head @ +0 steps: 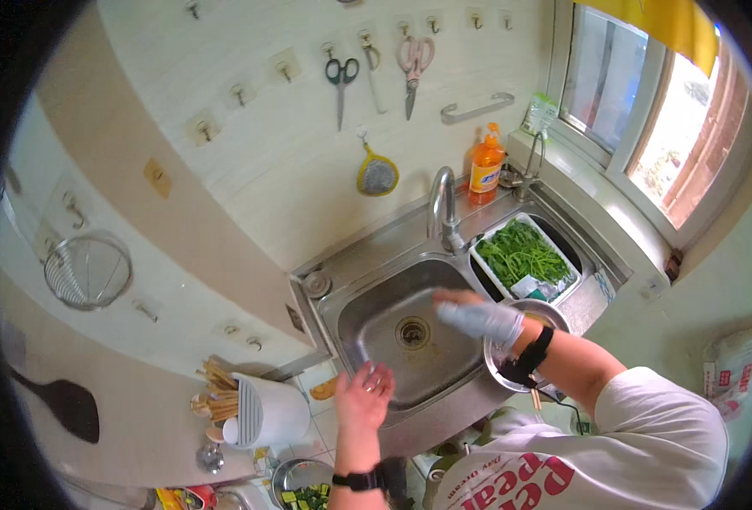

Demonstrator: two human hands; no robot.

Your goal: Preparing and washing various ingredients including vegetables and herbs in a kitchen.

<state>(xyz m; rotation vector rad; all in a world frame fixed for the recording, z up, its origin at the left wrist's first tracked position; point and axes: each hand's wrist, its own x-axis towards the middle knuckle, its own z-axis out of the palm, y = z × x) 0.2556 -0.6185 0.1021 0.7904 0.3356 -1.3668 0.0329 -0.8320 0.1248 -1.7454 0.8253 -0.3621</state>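
Note:
Both hands hover over the near part of a stainless steel sink basin (389,376) with a round drain (412,333). My left hand (366,395) is bare, palm up with fingers apart, over the basin's left edge, and holds nothing. My right hand (478,315), in a pale thin glove and blurred, reaches over the basin's right side; nothing shows in it. Beneath my right wrist is a round metal bowl (500,376), partly hidden by the arm. A white tray (494,280) of leafy greens (526,252) rests across the smaller basin at the right.
A chrome faucet (446,210) rises behind the basin, beside an orange soap bottle (485,169). At lower left stand a white utensil holder (277,411) and a metal bowl (280,475) of cut green vegetables. Scissors (341,95) hang on the wall. A window is at right.

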